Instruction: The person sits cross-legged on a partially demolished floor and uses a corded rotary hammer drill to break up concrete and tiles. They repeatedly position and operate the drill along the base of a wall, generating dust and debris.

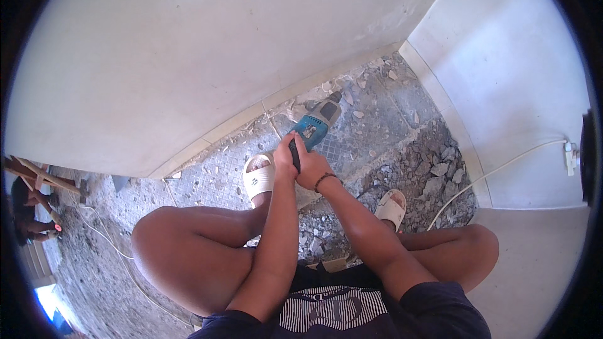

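A teal and black power drill (312, 127) is held out in front of me, its dark nose pointing away and to the right over the broken floor. Both hands close around its black rear handle. My left hand (285, 154) wraps the handle from the left side. My right hand (313, 168), with a beaded bracelet at the wrist, grips it from the right. Whether a bit touches the floor I cannot tell. Under and beyond the drill lie old floor tiles (370, 135) with loose chips on them.
Rubble (433, 169) lies heaped by my right foot. A white cable (502, 169) runs from a wall socket (570, 158) on the right down to the rubble. Walls stand ahead and to the right. At far left, another person (28, 213) is near wooden poles (47, 177).
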`<state>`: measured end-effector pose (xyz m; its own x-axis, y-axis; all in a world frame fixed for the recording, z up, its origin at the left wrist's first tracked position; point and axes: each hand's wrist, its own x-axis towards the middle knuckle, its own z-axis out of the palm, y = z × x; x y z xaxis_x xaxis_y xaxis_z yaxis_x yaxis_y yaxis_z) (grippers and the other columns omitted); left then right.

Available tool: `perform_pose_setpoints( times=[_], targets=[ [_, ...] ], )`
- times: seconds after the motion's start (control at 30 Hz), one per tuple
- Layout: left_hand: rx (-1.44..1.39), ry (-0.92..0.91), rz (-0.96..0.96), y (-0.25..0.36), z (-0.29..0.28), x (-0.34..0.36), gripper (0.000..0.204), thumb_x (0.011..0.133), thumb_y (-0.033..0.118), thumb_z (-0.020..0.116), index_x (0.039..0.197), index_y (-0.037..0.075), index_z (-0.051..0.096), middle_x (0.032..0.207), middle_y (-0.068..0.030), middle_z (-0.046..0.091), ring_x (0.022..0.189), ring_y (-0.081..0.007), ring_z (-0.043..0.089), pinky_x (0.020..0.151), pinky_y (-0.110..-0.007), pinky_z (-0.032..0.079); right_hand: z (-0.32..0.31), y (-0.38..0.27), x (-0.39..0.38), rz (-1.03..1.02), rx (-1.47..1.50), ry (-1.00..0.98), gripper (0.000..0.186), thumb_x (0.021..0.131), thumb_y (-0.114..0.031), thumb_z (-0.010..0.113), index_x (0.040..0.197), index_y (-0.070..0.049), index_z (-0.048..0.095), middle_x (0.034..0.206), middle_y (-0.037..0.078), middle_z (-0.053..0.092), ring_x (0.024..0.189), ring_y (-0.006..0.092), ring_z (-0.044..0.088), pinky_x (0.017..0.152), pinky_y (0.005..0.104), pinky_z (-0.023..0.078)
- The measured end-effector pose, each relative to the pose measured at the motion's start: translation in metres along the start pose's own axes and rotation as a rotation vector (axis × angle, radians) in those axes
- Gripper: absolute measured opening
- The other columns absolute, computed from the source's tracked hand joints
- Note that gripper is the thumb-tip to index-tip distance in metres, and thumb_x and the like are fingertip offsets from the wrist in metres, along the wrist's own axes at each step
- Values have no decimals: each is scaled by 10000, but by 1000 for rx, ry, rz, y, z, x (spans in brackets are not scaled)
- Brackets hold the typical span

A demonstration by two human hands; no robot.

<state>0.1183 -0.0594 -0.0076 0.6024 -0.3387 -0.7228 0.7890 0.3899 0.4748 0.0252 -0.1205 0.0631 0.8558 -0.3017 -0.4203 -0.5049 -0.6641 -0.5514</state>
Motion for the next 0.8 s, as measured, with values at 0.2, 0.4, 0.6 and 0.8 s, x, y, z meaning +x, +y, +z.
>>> perform_pose_setpoints(
  times=[0.2,0.4,0.6,0.8],
  targets=[
    [-1,7,18,-2,1,-11,285,898,267,774,986,1,721,862,-68,682,696,-182,652,644,-355,541,3,3,-1,3,-39,-11,1060,866,-274,702,1672,-165,22,1200,381,640,1098,518,661,960,547,533],
    [26,-53,0,-30,8,9,340,947,312,712,1140,31,690,994,-79,701,872,-226,684,805,-380,560,-16,22,1,25,-26,-39,1089,850,-252,729,1672,-192,18,1196,385,635,1091,522,661,952,548,533],
    [-128,-59,-25,-55,3,11,400,928,332,752,1143,-3,707,1055,-95,688,892,-213,684,783,-389,558,-19,32,-11,18,-138,-61,1063,863,-256,730,1669,-214,37,1265,377,605,1114,510,659,977,541,527],
    [109,123,149,-84,27,-44,428,929,308,770,1120,-69,701,1070,-112,703,899,-215,691,781,-362,564,-29,46,-53,130,-127,-20,1006,896,-292,702,1664,-344,54,1319,311,598,1162,494,640,1002,545,516]
  ],
)
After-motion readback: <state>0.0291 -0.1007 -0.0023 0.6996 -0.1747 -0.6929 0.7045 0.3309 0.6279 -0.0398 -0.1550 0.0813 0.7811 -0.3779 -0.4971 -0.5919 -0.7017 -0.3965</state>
